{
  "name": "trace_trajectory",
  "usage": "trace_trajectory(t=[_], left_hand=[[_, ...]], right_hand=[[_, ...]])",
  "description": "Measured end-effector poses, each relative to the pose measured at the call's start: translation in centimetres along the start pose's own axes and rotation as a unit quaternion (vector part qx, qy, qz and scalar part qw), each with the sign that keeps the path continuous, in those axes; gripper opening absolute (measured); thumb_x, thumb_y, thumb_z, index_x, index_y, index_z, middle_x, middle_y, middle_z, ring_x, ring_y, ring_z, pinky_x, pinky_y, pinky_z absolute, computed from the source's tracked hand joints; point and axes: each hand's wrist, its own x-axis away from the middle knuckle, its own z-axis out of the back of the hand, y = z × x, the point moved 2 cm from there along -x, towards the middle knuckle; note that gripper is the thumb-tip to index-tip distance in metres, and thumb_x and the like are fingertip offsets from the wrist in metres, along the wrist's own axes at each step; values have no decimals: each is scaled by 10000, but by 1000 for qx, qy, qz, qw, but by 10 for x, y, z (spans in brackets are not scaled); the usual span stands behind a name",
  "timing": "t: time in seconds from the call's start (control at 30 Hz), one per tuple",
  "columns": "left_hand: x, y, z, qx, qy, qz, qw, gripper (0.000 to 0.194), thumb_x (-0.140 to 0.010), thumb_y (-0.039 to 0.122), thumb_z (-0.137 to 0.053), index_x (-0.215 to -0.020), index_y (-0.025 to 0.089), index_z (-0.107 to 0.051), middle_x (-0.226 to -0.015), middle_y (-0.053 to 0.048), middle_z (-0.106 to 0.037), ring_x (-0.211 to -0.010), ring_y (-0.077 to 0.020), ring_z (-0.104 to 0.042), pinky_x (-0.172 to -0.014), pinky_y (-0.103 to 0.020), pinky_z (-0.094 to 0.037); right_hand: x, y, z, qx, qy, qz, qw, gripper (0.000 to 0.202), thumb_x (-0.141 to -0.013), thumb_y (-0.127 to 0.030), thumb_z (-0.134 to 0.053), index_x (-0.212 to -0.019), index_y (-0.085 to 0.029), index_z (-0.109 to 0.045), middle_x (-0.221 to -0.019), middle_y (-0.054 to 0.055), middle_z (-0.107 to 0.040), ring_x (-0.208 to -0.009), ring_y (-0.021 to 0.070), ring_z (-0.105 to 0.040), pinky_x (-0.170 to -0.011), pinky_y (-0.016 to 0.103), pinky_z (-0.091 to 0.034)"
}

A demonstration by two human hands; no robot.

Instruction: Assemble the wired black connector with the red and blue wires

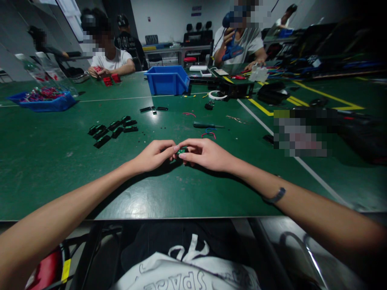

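Just above the green table (157, 197), my left hand (155, 155) and my right hand (208, 155) meet fingertip to fingertip. Between them is a small green circuit board (182, 152), partly covered by the fingers. Thumb and fingers of both hands are closed on it. To the left of my left hand lies a loose group of small black-and-green modules (113, 128). Beyond my right hand are a dark screwdriver (205, 125) and short red and blue wires (209, 133).
A blue bin (166, 82) stands farther back, and a blue tray (45, 105) of coloured wires sits at left near plastic bottles (50, 68). Black parts and cables spread across the right side. Across the table, one person handles red blocks (107, 80); another holds a blue tool (233, 50).
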Motion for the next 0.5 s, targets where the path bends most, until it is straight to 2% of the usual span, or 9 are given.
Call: trace_trajectory(t=[0.5], left_hand=[[-1, 0, 0, -3, 0, -3, 1000, 443, -1022, 481, -460, -816, 130, -633, -731, -11, -615, -699, -118, -562, -678, -226, -428]], right_hand=[[0, 0, 0, 0, -1, 3, 1000, 370, -929, -437, -657, -1176, -162, -662, -741, 15, -683, -642, 134, -606, -582, 244, -427]])
